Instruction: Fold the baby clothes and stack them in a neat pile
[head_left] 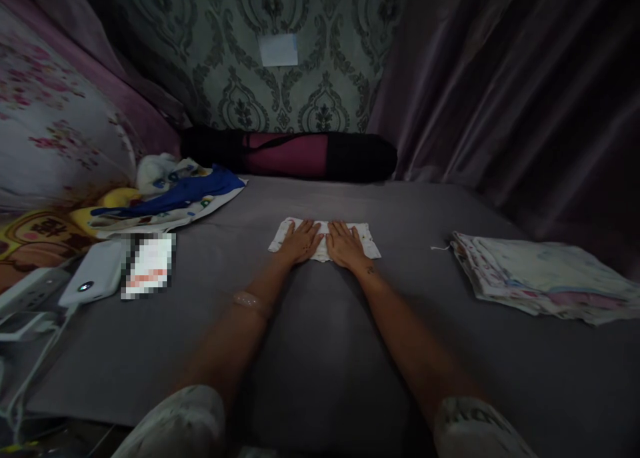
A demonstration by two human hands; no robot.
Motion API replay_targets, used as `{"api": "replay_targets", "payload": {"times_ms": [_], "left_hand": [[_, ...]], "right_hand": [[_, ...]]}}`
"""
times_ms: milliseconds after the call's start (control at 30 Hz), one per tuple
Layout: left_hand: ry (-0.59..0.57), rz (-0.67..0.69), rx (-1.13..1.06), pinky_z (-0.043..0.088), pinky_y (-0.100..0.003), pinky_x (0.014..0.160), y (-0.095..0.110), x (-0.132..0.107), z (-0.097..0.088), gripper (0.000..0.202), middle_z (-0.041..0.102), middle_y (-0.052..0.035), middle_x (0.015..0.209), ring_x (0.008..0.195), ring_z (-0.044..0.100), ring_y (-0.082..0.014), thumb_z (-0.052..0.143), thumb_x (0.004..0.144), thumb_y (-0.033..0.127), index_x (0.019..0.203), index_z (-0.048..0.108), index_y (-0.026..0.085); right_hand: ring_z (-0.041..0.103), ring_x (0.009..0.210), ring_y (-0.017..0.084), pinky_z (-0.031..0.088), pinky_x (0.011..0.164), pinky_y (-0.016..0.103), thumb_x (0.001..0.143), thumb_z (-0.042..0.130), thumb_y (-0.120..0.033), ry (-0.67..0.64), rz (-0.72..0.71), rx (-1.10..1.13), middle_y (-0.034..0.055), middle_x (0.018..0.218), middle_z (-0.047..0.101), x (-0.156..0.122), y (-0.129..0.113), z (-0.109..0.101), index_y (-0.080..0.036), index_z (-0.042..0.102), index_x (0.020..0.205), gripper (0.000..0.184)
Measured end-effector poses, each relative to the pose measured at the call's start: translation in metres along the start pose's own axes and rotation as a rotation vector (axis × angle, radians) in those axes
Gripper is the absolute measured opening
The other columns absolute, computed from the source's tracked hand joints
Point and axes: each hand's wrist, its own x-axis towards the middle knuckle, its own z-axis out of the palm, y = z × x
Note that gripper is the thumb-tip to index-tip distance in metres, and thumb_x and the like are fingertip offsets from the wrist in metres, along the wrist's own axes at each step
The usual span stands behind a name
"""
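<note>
A big grey sheet [320, 331] spreads out under the small white cloth [370, 241]. Behind that cloth lies a long black and pink bag [295, 159]. To its right is a pile of folded cloths [540, 271]. The small white cloth itself lies flat, with tiny coloured spots. On top of it, the left hand [301, 241] and right hand [345, 245] rest side by side, each grip open, palm down.

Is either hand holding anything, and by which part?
Nothing appears held. The left hand and right hand lie flat on top of the cloth, side by side near its middle, fingers extended.
</note>
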Motion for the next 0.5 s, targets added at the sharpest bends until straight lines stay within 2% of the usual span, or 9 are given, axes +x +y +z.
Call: {"api": "replay_targets", "payload": {"times_ms": [267, 400, 500], "left_hand": [[0.008, -0.01, -0.001, 0.013, -0.053, 0.118, 0.0006, -0.0002, 0.0015, 0.054, 0.035, -0.0114, 0.155, 0.145, 0.026, -0.0245, 0.02, 0.101, 0.042, 0.147, 0.037, 0.018], [0.095, -0.013, 0.018, 0.017, -0.051, 0.118, -0.0014, -0.0015, -0.0033, 0.054, 0.038, -0.0112, 0.153, 0.143, 0.03, -0.0237, 0.018, 0.102, 0.042, 0.144, 0.041, 0.017], [0.142, -0.08, 0.038, 0.016, -0.051, 0.118, -0.0069, -0.0015, -0.0043, 0.054, 0.039, -0.0112, 0.152, 0.143, 0.03, -0.024, 0.018, 0.101, 0.041, 0.143, 0.042, 0.017]], "right_hand": [[0.022, 0.145, 0.025, 0.014, 0.118, 0.051, 0.1, 0.022, -0.033, -0.015, 0.001, -0.003, 0.0102, 0.156, 0.031, 0.0008, 0.0003, 0.0003, -0.009, 0.034, 0.149, 0.056], [0.023, 0.145, 0.025, 0.013, 0.118, 0.051, 0.1, 0.02, -0.032, 0.01, 0.011, -0.014, 0.0109, 0.156, 0.031, -0.0002, 0.0022, -0.0049, -0.009, 0.034, 0.149, 0.056], [0.022, 0.145, 0.024, 0.012, 0.118, 0.049, 0.1, 0.019, -0.031, 0.056, 0.034, -0.032, 0.0116, 0.156, 0.031, -0.0006, 0.0055, -0.0054, -0.007, 0.034, 0.148, 0.056]]}}
